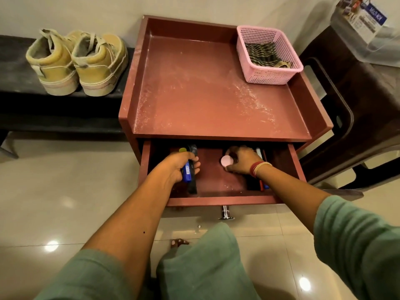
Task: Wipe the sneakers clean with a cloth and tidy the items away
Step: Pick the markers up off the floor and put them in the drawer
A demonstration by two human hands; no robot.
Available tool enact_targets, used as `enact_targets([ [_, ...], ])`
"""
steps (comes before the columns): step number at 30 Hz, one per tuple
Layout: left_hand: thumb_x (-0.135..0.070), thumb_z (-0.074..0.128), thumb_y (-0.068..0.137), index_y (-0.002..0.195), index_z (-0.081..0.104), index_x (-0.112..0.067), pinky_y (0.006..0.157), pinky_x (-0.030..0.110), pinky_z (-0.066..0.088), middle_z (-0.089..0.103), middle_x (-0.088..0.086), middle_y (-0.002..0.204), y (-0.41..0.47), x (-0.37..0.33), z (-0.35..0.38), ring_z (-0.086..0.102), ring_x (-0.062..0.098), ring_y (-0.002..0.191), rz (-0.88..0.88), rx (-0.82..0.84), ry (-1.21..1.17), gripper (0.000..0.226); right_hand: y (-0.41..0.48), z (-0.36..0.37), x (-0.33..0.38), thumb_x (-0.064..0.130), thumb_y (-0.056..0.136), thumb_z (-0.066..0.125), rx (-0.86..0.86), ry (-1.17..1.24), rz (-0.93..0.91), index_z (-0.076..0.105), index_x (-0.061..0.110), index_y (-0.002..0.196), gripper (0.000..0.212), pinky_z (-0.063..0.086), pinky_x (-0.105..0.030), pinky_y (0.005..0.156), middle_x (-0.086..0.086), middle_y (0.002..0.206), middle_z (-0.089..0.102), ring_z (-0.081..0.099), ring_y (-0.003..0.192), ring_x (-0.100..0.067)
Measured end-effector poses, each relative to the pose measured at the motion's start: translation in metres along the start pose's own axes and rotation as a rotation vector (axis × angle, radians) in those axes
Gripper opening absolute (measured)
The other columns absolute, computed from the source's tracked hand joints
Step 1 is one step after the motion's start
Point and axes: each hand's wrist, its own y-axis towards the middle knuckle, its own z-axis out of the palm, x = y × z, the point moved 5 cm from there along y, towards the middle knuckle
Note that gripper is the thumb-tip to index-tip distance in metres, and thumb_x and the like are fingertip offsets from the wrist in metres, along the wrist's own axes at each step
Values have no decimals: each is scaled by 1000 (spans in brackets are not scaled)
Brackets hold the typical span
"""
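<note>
Both hands are reaching down into the open drawer (216, 200) of the cabinet (205, 94). The left hand (180, 167) is wrapping its fingers round a blue tube (186, 169) with a yellow cap, gripping it about mid-body. The right hand (240, 161) is curling over a small pink-topped pot (226, 160). I can't tell what's in it.

The sneakers (78, 61) are sitting side by side on the dark bench (17, 83) to the left, heels toward the camera. The cloth (263, 54) is lying bunched in the pink basket (268, 76) on the cabinet's back right corner.

Handling-wise, I'm guessing the tube is light, smooth plastic and a bit slippery, so a full wrap round the middle is looking right. The pot is looking small and rigid. I'd be holding the body rather than the lid in case it pops off. The sneakers are looking soft up top with stiff soles, so the heel collar is the easy place to grab. The cloth is floppy, so just scrunch it.
</note>
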Motion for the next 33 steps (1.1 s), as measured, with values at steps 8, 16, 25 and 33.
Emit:
enact_targets([
  [8,3,45,88,80,55,-4,67,32,50,57,6,79,-5,-4,2,59,18,74,17,17,-96,14,-20,-11,28,22,74,77,-106,564,82,64,10,97,29,41,-11,51,5,71,56,53,63,-11],
  [16,1,45,86,73,50,-7,65,30,45,52,9,73,-8,-8,0,51,18,66,52,-4,-151,16,-27,26,83,23,78,73,155,737,159,67,8,89,20,34,-15,39,-4,67,58,48,53,-9],
  [25,1,45,84,79,47,-9,77,39,54,56,14,84,-8,-11,9,58,27,80,63,127,-255,12,-26,33,83,8,80,68,91,819,207,62,13,85,9,37,-17,38,1,62,55,47,48,-10],
  [33,-5,48,89,74,51,-12,77,40,48,53,5,82,-6,-11,4,54,27,84,75,38,-59,17,-20,35,61,4,82,64,155,1051,428,57,14,75,14,43,-14,37,4,45,55,50,36,-1],
])
